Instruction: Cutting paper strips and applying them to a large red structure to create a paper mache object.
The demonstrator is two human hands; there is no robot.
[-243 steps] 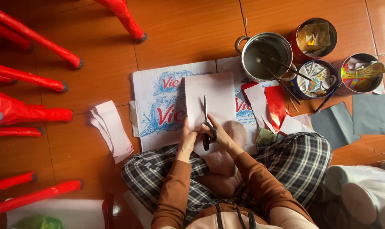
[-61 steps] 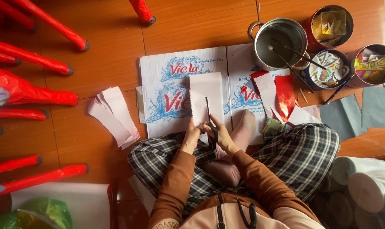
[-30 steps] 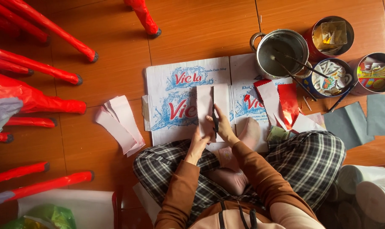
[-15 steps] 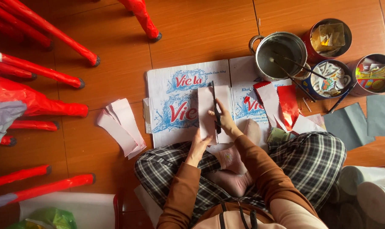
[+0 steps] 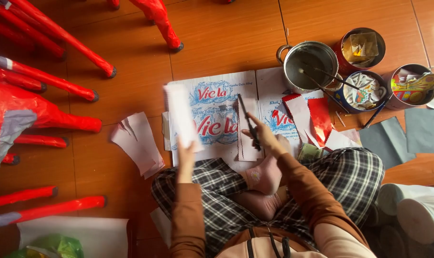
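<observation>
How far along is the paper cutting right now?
Done: cut white strips piled on the floor. In hand: left hand lifts a cut strip; right hand holds scissors over the remaining piece. Left: that piece, uncut.

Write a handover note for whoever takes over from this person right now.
Left hand: fingers hold up a cut white paper strip.
Right hand: grips the scissors, blades pointing away from the body.
A second strip with a zigzag edge lies on the flattened printed cardboard, under the right hand.
Done: the sheet is cut in two; earlier cut pieces are stacked on the floor to the left.
Left: red and white zigzag papers by the tins look unfinished.
</observation>
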